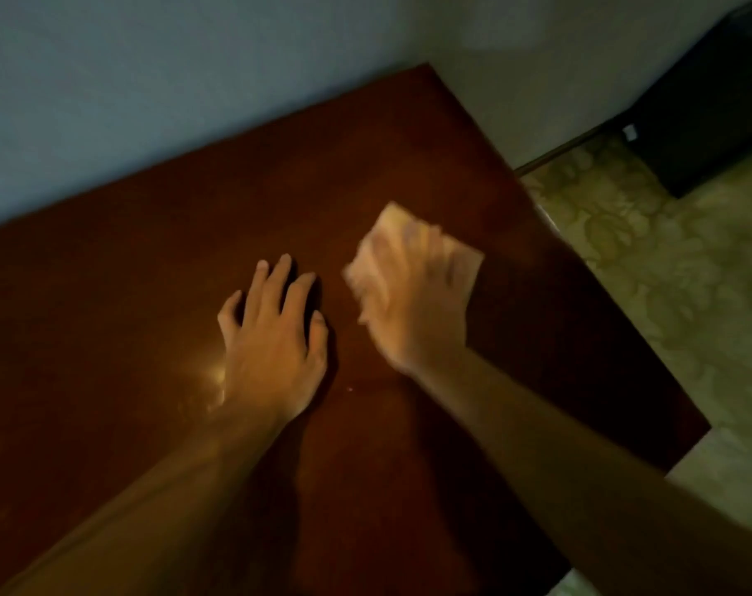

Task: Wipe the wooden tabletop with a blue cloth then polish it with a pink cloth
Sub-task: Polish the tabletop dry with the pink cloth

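A dark reddish-brown wooden tabletop fills most of the view, set against a wall. My right hand presses flat on a folded pale pink cloth on the right part of the top; hand and cloth are motion-blurred. The cloth shows beyond my fingertips and on both sides of the hand. My left hand rests palm down on the wood just to the left, fingers spread, holding nothing. No blue cloth is in view.
A pale blue-grey wall runs along the table's far edge. To the right lies a patterned light floor. A dark piece of furniture stands at the upper right. The table's right edge and near corner are visible.
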